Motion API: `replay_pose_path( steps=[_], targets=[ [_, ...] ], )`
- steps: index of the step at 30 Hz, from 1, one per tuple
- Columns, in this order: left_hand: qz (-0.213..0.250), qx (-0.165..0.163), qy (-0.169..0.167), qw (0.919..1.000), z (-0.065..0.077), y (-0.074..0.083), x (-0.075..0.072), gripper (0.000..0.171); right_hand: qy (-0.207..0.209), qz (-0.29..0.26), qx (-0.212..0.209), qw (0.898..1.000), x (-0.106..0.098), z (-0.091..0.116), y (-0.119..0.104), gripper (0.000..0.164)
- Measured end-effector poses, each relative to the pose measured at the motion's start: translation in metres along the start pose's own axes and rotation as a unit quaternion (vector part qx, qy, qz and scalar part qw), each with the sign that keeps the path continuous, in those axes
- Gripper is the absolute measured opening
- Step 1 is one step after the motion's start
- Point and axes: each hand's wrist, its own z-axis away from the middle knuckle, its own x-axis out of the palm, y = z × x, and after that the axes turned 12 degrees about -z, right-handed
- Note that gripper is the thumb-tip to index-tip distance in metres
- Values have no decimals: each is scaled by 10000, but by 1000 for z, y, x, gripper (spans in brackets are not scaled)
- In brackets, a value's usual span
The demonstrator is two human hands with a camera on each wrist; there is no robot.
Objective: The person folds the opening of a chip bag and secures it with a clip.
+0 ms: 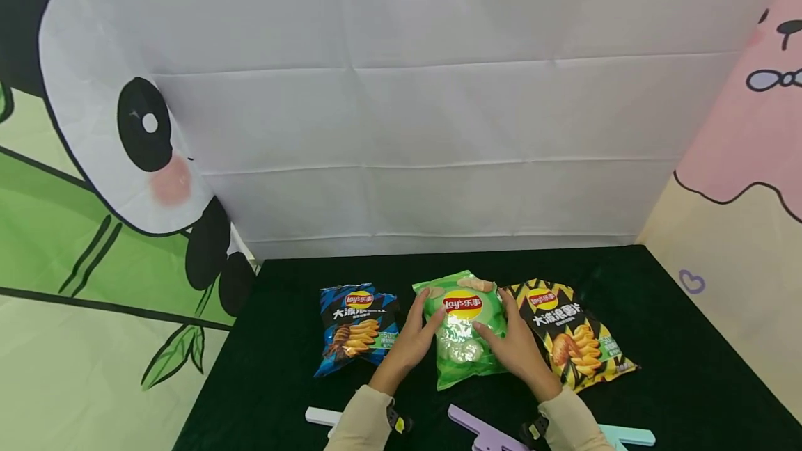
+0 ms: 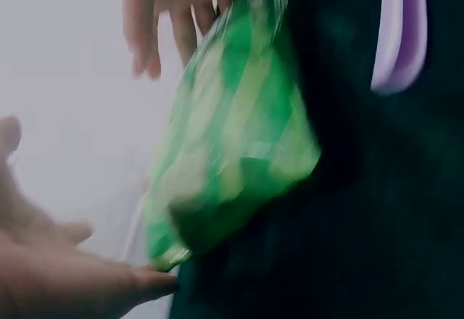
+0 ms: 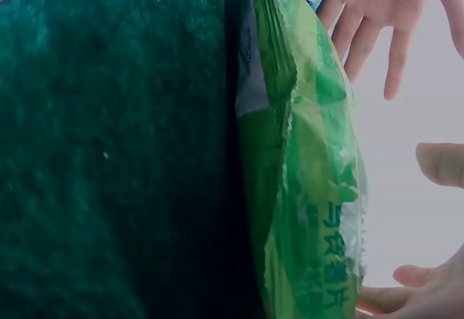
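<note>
A green Lay's chip bag [image 1: 466, 353] lies on the dark cloth between the two hands. My left hand [image 1: 409, 341] is at its left side, fingers extended along the edge. At the opposite side is my right hand [image 1: 517, 345], its thumb over the front of the bag. In the left wrist view, the left hand [image 2: 69, 268] has a fingertip right at a corner of the blurred green bag [image 2: 232, 123]. The right wrist view shows the left hand [image 3: 380, 14] with spread fingers beside the bag [image 3: 319, 152], and the right hand [image 3: 428, 293] at its lower end.
A blue chip bag [image 1: 360, 333] lies to the left, and a black-and-yellow one [image 1: 573, 339] to the right. Along the near side are a white clip [image 1: 321, 416], a purple clip [image 1: 482, 430] and a mint clip [image 1: 628, 435]. Behind the table [image 1: 301, 270] hangs a white cloth [image 1: 438, 117].
</note>
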Motion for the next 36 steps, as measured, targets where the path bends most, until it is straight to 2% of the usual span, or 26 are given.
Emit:
replay_pose_path(
  steps=[3, 6, 11, 16, 19, 21, 25, 30, 36],
  targets=[
    [600, -441, 348, 9966, 1, 1, 9, 74, -9, 19, 84, 10000, 3, 1, 0, 85],
    [911, -885, 597, 9901, 1, 1, 16, 77, 72, 25, 114, 9999, 5, 1, 1, 81],
    [1332, -1183, 701, 9815, -3, -2, 20, 80, 387, -46, 226, 9990, 8, 3, 0, 76],
    [1669, -1509, 655, 9722, -1, -8, 15, 85, 663, -680, 303, 9950, 12, 8, -4, 71],
    [2000, -1527, 586, 9660, 3, -9, 8, 84, 714, -1241, 383, 9890, 12, 13, -5, 66],
    [2111, -1408, 574, 9656, 6, -7, 3, 83, 700, -1592, 417, 9839, 11, 15, -6, 64],
    [2116, -1161, 532, 9690, 11, 3, -5, 80, 722, -2130, 486, 9732, 6, 15, -9, 67],
    [1963, -969, 491, 9745, 19, 16, -12, 77, 680, -2636, 791, 9590, 2, 14, -10, 68],
    [1690, -727, 699, 9804, 31, 26, -17, 71, 535, -2802, 1002, 9532, 5, 20, -12, 68]
  ],
)
